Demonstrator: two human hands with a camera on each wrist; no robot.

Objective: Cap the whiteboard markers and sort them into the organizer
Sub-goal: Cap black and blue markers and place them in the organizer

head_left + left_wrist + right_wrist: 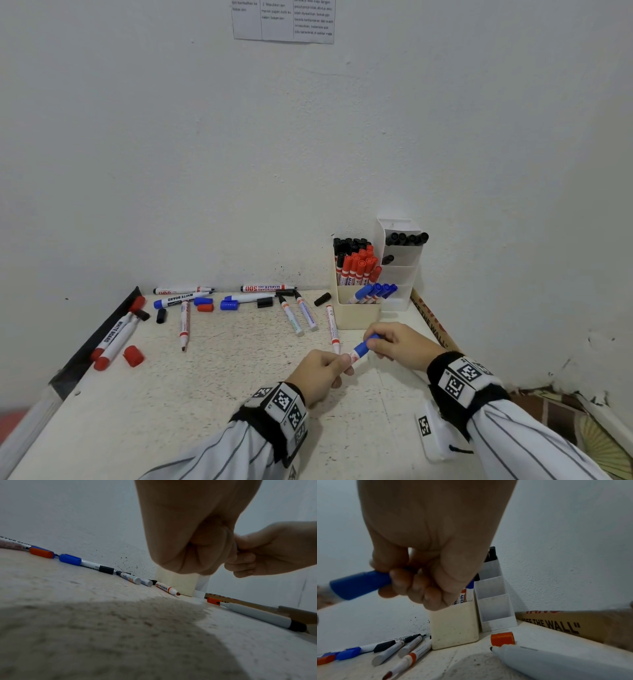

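Now both hands' fingers clamp the blue marker (361,349), cap end pointing up-right.

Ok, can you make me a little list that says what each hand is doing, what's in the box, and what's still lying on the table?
left hand: holds the marker's white barrel
right hand: grips the blue cap on that marker's end
organizer: black, red and blue capped markers standing grouped by colour
white holder: some black markers in its top tiers
table: uncapped markers and loose red, blue and black caps
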